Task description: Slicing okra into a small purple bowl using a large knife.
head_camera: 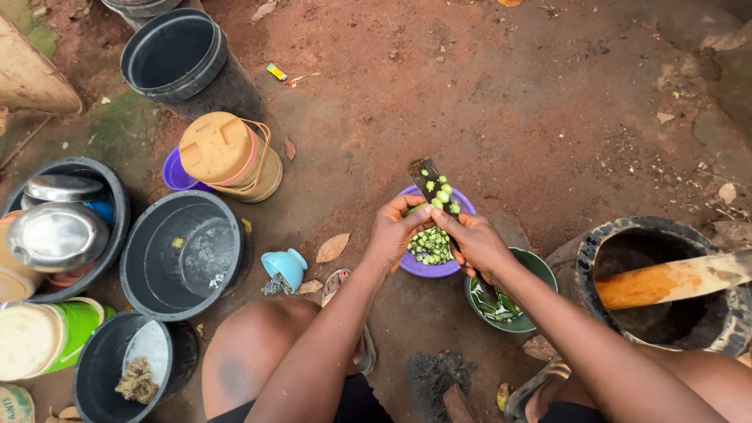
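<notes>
My left hand (394,232) holds a green okra pod over a purple bowl (423,269) on the dirt ground. Chopped green okra pieces (430,244) fill the bowl. The dark knife (429,184) is gripped in my right hand (476,243), its blade pointing away from me with several okra slices stuck to it. Both hands meet just above the bowl's middle.
A green bowl (540,270) with leaves sits right of the purple one. A dark mortar (627,235) with a wooden pestle (674,280) stands at the right. Black buckets (157,258), a yellow lidded jug (227,157), a small blue cup (286,266) and metal lids (56,233) crowd the left.
</notes>
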